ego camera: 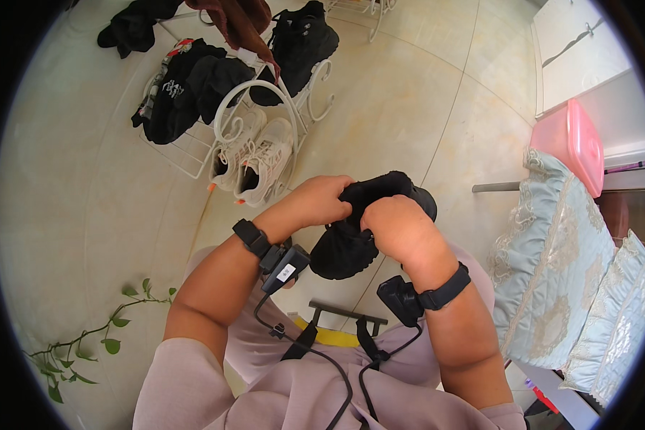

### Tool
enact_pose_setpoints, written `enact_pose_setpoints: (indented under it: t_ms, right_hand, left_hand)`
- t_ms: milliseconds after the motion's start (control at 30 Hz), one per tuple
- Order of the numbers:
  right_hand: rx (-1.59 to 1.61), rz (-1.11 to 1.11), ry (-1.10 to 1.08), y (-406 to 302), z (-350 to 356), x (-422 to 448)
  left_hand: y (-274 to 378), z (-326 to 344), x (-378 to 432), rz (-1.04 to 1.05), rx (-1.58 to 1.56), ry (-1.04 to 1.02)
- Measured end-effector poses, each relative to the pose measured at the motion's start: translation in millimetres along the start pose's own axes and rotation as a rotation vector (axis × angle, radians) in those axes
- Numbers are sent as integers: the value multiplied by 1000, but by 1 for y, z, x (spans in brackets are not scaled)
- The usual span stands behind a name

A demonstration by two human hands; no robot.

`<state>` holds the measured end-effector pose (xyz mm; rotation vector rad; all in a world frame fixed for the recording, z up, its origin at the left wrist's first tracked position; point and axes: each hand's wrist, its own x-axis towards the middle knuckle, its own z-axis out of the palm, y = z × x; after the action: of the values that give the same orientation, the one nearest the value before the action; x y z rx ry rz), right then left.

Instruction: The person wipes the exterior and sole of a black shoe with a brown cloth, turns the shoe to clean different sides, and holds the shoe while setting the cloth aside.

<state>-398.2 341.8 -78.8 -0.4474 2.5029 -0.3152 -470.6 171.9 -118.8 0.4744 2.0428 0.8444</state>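
Both my hands are on a soft black fabric item (344,255) above my lap. Its folds hide the exact kind. My left hand (322,201) pinches its left edge between thumb and fingers. Close beside it, my right hand (400,226) grips the nearer edge with curled fingers. Between the hands the fabric bends round in an arc, and a rounded lobe hangs below. My fingertips are partly hidden by the cloth and the backs of the hands.
A white metal shoe rack (199,171) at upper left bears black garments (174,107), a black bag-like item (301,48) and a brown cloth (236,21). Pale sneakers (266,161) stand by it. Rightward are a pink plastic box (564,145) and a light-blue quilted cover (553,269). A vine (94,333) trails lower left.
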Motion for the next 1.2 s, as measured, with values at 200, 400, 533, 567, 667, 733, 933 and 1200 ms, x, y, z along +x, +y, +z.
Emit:
enact_pose_setpoints:
  t_ms: [200,400,533,567,667,733,933,1200]
  right_hand:
    - [197,105,169,9,-17,0]
    - [228,82,232,17,-23,-12]
    - [244,57,212,22,-21,-15]
    - [248,55,216,24,-21,-16]
    - [240,42,290,26,-20,-21]
    - [237,62,282,25,-22,-23]
    - [243,71,331,23,-22,-22]
    - [526,-53,812,9,-28,-14]
  left_hand:
    - [-46,56,27,170,260,195]
    - [-94,72,45,46,240,311]
    - [-105,63,51,25,272,355]
    - [-105,63,52,-18,285,339]
    - [-99,64,53,-83,370,267]
    - [-90,64,53,-90,486,180]
    - [-33,47,38,-22,606,153]
    - [65,33,-29,149,-1382,65]
